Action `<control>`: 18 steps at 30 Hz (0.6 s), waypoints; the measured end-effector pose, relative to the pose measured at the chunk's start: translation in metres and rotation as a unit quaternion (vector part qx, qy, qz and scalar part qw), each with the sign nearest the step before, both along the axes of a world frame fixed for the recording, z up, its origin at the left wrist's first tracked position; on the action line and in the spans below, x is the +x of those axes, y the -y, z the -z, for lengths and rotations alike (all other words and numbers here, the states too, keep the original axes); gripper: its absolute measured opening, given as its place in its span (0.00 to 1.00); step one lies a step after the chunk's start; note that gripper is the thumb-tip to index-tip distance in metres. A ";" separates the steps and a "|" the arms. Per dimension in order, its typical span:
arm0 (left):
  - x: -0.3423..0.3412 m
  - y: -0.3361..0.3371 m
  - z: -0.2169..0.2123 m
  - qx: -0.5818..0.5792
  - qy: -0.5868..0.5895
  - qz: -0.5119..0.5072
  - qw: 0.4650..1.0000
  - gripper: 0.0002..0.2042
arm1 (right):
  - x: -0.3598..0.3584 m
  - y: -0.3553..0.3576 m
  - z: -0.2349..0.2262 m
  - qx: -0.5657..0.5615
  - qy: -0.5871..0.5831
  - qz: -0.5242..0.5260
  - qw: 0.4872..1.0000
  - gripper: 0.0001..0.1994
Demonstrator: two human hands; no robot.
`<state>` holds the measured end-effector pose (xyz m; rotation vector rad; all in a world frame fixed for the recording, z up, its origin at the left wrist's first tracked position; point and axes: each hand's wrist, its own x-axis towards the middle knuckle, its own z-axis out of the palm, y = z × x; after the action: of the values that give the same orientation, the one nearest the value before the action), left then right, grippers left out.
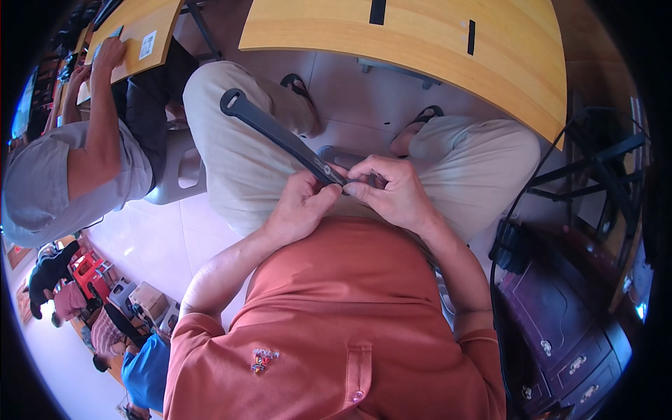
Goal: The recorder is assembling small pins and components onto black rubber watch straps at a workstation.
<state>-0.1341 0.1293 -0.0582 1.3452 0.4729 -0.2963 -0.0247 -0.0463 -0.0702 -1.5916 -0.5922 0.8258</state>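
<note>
A long black handle [276, 138], much like a pan handle, slants up and left over my lap. Its far end has a slotted hanging hole, and a small greyish fitting shows at the near end. My left hand [302, 204] is closed around that near end, thumb along its side. My right hand [389, 187] meets it there, thumb and fingers bent in a pinch at the tip. What exactly lies between the right fingertips is too small and covered to make out.
Ahead stands a wooden table [420, 38] with two dark strips on top. At the left a person in grey [84, 154] sits at another table [143, 35]. A dark cabinet [560, 329] and a black metal frame [595, 161] are at my right. Several people sit farther back left.
</note>
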 end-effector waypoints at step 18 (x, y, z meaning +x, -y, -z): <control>0.001 -0.002 -0.004 0.023 0.022 0.046 0.998 0.12 | -0.009 -0.008 0.003 -0.033 0.444 -0.070 0.893 0.04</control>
<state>-0.1332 0.1312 -0.0543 1.4170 0.3840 -0.3335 -0.0340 -0.0387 -0.0734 -1.9775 -1.3468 0.1612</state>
